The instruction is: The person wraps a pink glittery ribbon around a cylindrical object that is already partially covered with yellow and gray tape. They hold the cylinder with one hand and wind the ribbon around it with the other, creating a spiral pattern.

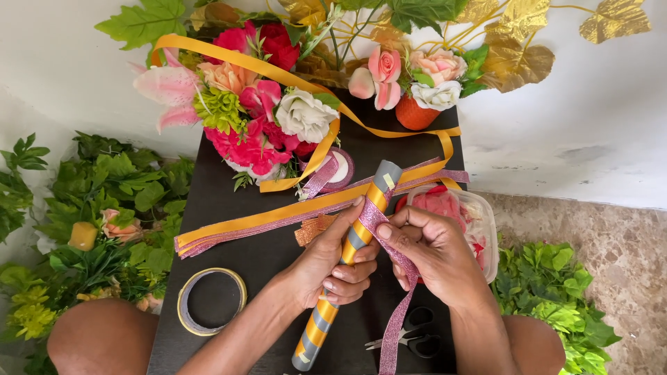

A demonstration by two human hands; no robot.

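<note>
The left hand (pixel 326 267) is closed in a firm grip around the middle of a grey stick (pixel 349 260), which lies tilted over the dark table (pixel 229 243), its upper end toward the flowers and its lower end toward the person. The stick is wound in a spiral with orange ribbon, so grey and orange bands alternate along its length. The right hand (pixel 434 253) sits just beside the left, its grip narrow: thumb and fingers pinch a pink glitter ribbon (pixel 396 312) against the stick just above the left hand. From that pinch the pink ribbon hangs down past the right wrist to the near edge of the table. Black-handled scissors (pixel 417 337) lie on the table under the right forearm, partly covered by the ribbon. A roll of tape (pixel 186 312) lies flat near the left forearm. Long orange ribbon strips (pixel 278 215) and further pink glitter strips run across the table beyond the hands. A clear plastic container (pixel 486 229) with pink and red contents stands beside the right hand. An artificial flower arrangement (pixel 257 111) occupies the far end of the table, with a small pink ribbon spool (pixel 340 170) next to it. Green foliage (pixel 104 201) stands at both sides.
</note>
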